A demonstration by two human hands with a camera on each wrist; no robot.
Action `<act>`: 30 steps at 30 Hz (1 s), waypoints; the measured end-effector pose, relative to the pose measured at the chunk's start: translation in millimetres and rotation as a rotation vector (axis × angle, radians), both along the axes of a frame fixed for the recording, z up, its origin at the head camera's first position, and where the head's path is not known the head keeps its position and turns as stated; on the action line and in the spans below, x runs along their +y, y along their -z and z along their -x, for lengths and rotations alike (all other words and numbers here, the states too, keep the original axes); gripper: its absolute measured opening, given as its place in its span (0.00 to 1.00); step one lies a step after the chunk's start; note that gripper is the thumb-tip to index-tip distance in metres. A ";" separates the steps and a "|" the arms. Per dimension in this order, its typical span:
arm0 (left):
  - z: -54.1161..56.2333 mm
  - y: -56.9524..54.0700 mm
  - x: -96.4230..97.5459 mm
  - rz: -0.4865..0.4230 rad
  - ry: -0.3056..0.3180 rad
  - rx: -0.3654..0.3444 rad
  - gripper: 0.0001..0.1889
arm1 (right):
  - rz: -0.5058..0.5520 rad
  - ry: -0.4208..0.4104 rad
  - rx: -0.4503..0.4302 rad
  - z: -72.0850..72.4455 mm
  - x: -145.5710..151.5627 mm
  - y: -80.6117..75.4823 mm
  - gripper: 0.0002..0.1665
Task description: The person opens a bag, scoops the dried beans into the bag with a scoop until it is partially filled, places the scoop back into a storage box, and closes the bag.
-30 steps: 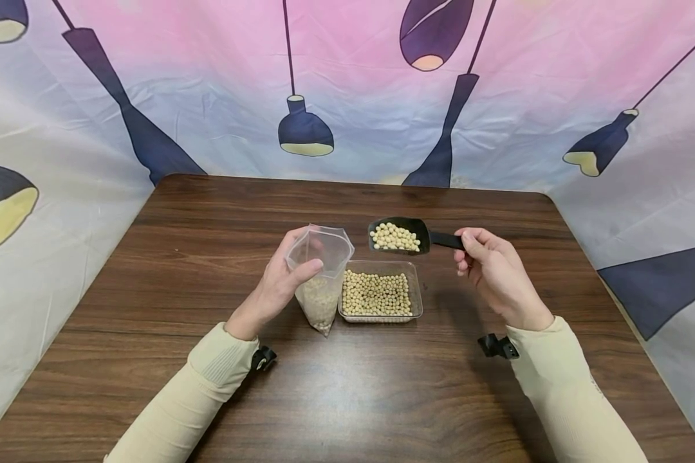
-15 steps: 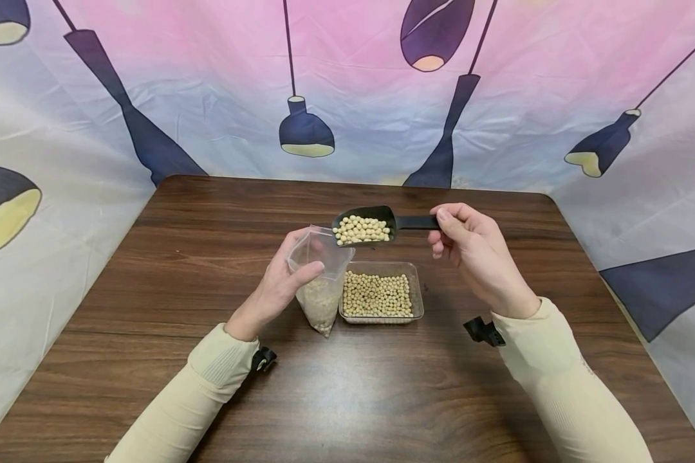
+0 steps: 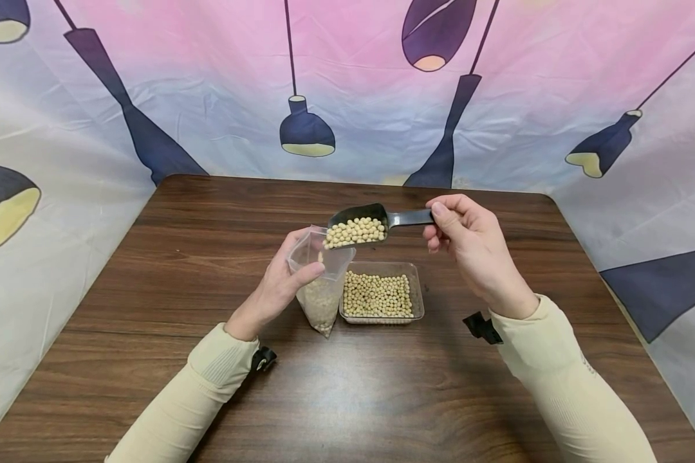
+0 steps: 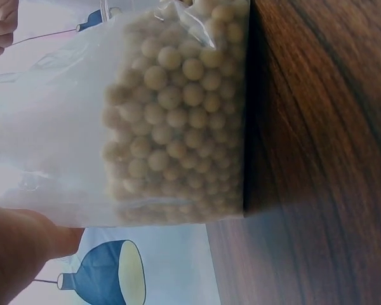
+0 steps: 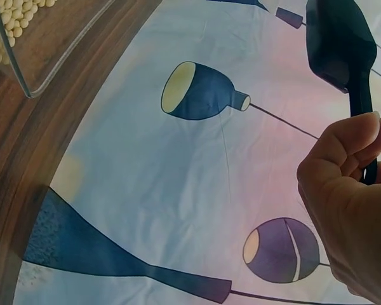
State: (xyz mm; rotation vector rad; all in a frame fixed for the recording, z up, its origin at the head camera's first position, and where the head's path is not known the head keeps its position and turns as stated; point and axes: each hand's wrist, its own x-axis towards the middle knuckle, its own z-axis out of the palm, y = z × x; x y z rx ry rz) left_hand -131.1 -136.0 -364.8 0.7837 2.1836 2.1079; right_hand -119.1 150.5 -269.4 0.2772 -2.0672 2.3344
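Note:
My left hand point(image 3: 275, 286) grips a clear plastic bag point(image 3: 318, 296) near its open mouth, thumb in front. Round pale beans point(image 4: 178, 121) fill the lower part of the bag, which stands on the table. In my right hand point(image 3: 475, 247) the handle of a black scoop point(image 3: 402, 218) is pinched between thumb and fingers. Beans point(image 3: 356, 230) lie in the scoop, its lip tilted over the bag's mouth. A bean or two show just under the lip, inside the mouth. The right wrist view shows the underside of the scoop point(image 5: 340, 44).
Right beside the bag stands a clear plastic tray point(image 3: 418, 302) with a layer of the same beans. The brown wood-grain table point(image 3: 208, 218) ends at a printed cloth backdrop point(image 3: 231, 116) behind and at the sides.
My right hand has carried the loaded scoop left, from above the tray to the bag's mouth, and tipped it; beans start sliding off the lip. My left hand and the bag have stayed in place.

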 end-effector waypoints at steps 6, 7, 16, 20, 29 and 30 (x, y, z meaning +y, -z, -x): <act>-0.1 0.7 -0.6 0.010 -0.004 -0.010 0.31 | -0.035 0.035 0.032 -0.1 -1.6 -1.4 0.10; 0.1 0.9 -0.6 0.010 -0.001 -0.009 0.31 | -0.040 0.039 0.043 -0.1 -1.9 -1.3 0.10; -0.4 0.1 -1.1 0.016 0.000 -0.007 0.30 | -0.063 0.056 0.136 -2.2 -3.5 -3.2 0.11; -0.6 0.2 -1.0 0.002 0.007 -0.009 0.30 | -0.101 0.076 0.164 -4.1 -3.9 -4.6 0.08; -1.1 0.7 -1.1 0.000 0.010 -0.016 0.30 | -0.156 0.102 0.220 -6.8 -5.1 -8.1 0.11; -1.1 0.9 -1.3 -0.001 0.010 -0.015 0.30 | -0.163 0.103 0.225 -7.4 -5.5 -8.6 0.12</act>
